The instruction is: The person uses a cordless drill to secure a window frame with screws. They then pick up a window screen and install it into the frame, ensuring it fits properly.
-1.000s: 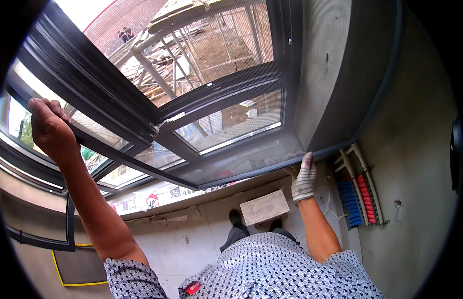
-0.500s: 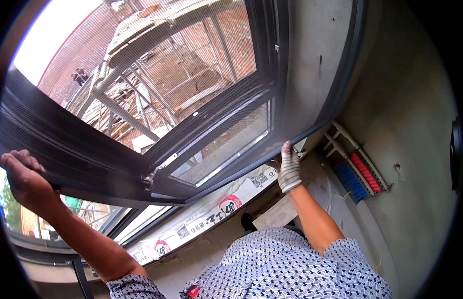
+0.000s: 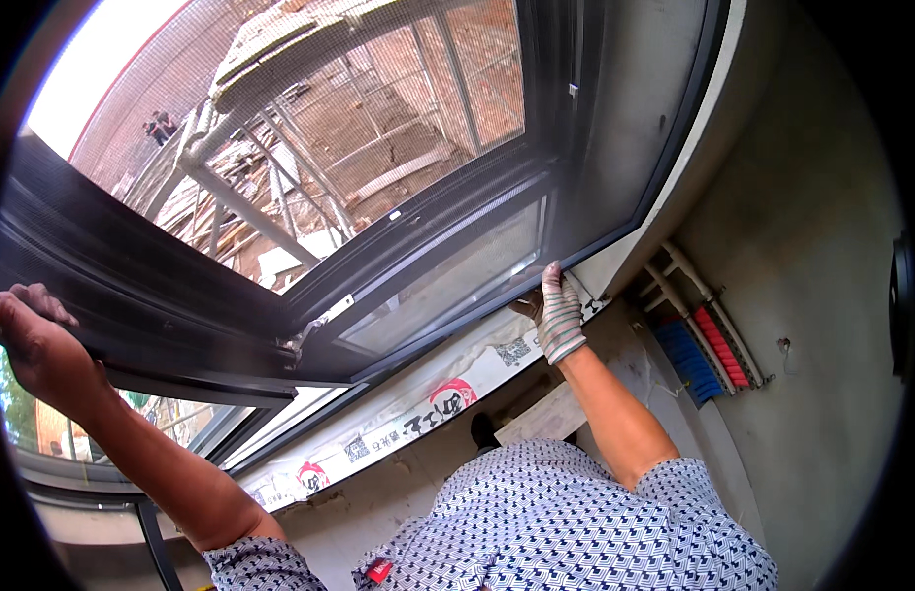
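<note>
A large window screen [image 3: 664, 98], dark-framed with fine mesh, stands tilted before me against the window frame [image 3: 447, 212]. My left hand [image 3: 43, 340] is curled over its left edge, with the fingertips partly hidden. My right hand [image 3: 561, 320], in a striped, stained work glove, grips the lower edge with the thumb on top. Through the mesh show the window's dark bars and a pale latch [image 3: 329, 313]. Below the screen runs a window sill [image 3: 403, 433] covered in white printed film.
Red and blue heating manifold pipes [image 3: 709, 355] stand by the grey wall [image 3: 822, 325] at right. A pale board [image 3: 541, 414] lies below the sill. Outside are scaffold poles [image 3: 240, 212], heaped planks, a brick wall and people far off.
The screen's right edge has shifted, baring a pale strip of wall beside it. My right hand has moved slightly left and up with the lower edge; my left hand has moved a little left.
</note>
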A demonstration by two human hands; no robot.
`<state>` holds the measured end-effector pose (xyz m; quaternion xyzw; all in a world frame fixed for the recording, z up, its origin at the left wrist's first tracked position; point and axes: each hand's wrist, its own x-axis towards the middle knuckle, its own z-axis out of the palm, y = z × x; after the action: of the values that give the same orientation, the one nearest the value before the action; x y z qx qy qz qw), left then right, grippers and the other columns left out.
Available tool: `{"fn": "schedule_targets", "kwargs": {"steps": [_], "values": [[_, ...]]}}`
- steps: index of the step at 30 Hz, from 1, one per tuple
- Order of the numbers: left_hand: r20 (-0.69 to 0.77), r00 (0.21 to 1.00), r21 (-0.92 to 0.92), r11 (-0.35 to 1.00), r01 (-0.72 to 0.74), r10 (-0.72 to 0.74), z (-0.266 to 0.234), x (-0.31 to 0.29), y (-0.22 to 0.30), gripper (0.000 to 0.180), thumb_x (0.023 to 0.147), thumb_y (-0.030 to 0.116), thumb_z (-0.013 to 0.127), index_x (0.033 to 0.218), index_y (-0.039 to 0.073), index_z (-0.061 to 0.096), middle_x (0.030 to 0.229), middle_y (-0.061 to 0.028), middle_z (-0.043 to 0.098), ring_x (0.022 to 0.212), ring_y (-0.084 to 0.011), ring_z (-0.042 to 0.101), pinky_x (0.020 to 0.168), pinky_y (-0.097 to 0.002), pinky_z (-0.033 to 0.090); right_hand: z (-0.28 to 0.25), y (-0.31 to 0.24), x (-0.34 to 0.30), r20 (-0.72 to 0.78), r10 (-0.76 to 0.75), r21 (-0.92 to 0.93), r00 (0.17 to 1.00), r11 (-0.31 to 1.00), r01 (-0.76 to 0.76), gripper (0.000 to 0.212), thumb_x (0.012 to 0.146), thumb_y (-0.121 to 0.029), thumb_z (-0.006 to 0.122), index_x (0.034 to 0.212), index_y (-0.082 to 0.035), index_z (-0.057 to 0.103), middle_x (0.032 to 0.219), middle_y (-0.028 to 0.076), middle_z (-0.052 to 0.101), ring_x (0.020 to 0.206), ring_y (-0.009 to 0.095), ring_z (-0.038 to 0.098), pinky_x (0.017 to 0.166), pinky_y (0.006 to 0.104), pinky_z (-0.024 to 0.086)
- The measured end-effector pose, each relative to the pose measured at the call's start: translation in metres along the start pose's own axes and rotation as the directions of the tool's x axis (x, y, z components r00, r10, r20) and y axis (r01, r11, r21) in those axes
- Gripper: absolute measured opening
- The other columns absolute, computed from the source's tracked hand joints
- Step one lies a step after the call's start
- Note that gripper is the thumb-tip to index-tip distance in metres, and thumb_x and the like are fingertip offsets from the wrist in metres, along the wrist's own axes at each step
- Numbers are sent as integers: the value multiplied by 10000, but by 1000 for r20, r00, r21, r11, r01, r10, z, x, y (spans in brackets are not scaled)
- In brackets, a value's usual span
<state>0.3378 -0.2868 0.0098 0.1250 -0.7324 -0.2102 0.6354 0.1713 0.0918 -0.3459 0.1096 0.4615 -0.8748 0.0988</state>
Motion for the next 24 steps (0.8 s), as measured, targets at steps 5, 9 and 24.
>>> {"fn": "schedule_targets", "kwargs": {"steps": [5, 9, 24], "values": [[-11, 998, 31, 998, 57, -56, 5, 8, 2, 387, 1118, 353, 387, 923, 72, 569, 755, -10, 521, 621, -99, 465, 584, -249, 380, -6, 7, 20, 59, 45, -4, 997, 999, -45, 410, 1036, -478, 551, 1127, -79, 567, 999, 70, 677, 871, 231, 725, 717, 394, 658], [4, 1000, 13, 1000, 22, -22, 10, 13, -5, 384, 1111, 363, 415, 940, 62, 582, 747, -6, 519, 608, -96, 452, 558, -234, 354, -2, 16, 32, 67, 61, 19, 996, 998, -62, 387, 1043, -463, 546, 1093, -79, 559, 962, 59, 660, 883, 232, 718, 696, 400, 659], [-69, 998, 199, 980, 15, -1, 31, 28, -33, 476, 1080, 415, 509, 972, -12, 691, 764, -43, 643, 625, -114, 568, 549, -269, 439, 4, 23, 46, 101, 114, -2, 988, 993, -114, 397, 1016, -492, 583, 1072, -101, 549, 940, 80, 672, 847, 229, 729, 649, 365, 649]]}}
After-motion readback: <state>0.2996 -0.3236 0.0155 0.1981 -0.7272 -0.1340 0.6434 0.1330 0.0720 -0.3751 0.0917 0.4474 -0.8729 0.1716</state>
